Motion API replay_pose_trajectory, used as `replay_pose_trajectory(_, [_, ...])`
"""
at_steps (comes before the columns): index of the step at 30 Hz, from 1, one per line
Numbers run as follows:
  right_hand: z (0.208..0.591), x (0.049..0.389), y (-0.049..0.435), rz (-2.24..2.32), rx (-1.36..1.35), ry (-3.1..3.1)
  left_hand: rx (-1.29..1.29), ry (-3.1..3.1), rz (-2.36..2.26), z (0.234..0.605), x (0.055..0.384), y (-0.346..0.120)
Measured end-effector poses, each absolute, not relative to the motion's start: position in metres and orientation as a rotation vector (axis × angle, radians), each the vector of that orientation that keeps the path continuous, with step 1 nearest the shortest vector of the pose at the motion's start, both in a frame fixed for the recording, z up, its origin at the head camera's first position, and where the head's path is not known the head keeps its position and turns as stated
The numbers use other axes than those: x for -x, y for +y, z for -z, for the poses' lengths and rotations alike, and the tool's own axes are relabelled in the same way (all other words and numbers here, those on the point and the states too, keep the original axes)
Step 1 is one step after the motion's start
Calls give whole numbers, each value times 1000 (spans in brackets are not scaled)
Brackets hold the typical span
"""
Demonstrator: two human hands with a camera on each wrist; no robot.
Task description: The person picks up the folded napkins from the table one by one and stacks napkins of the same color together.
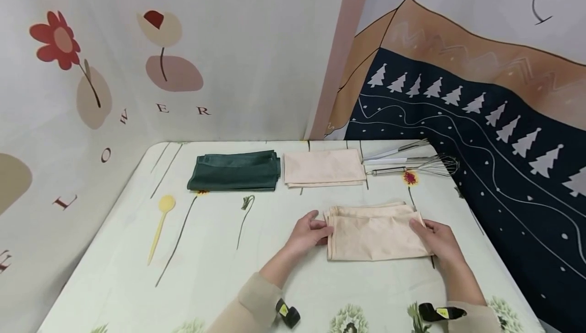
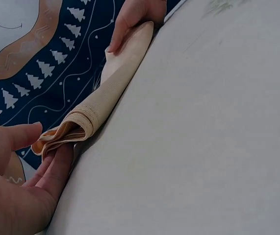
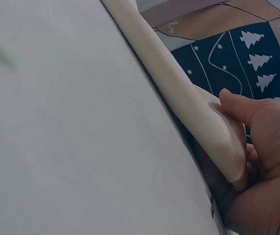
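Observation:
A folded peach-coloured cloth [image 1: 375, 235] lies on the near right part of the table, its layered folds facing left. My left hand [image 1: 310, 231] is at that left end. In the left wrist view, its fingers [image 2: 56, 171] reach under the folds while the thumb stands apart from them. At the opposite end, my right hand [image 1: 441, 241] pinches the cloth's corner, thumb on top. The right wrist view shows the right thumb [image 3: 242, 105] against the cloth [image 3: 179, 93], with the other fingers partly hidden behind its edge.
Along the back of the table [image 1: 201, 282] lie a folded dark green cloth [image 1: 235, 171], a second folded peach cloth [image 1: 324, 168] and several whisks [image 1: 393, 170]. A yellow spoon [image 1: 160, 229] lies at the left. Printed curtains hang behind and beside the table.

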State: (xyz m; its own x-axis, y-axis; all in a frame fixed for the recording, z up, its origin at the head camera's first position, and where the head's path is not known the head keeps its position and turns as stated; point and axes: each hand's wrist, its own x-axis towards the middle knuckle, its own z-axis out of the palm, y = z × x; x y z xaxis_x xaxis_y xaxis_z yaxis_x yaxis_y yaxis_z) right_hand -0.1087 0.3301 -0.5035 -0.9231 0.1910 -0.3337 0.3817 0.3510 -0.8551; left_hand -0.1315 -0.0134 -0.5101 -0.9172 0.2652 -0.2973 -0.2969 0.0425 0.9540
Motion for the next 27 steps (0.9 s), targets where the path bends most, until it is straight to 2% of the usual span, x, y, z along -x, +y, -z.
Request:
replay_pose_trajectory(7, [501, 107, 335, 1726, -462, 2343, -80, 1866, -1896, 512, 133, -11])
replay_pose_trajectory(16, [496, 115, 349, 1609, -315, 2317, -85, 2044, -1770, 508, 130, -6])
replay_pose_trajectory(27, [501, 112, 361, 1782, -291, 2234, -124, 2128, -1746, 512, 132, -8])
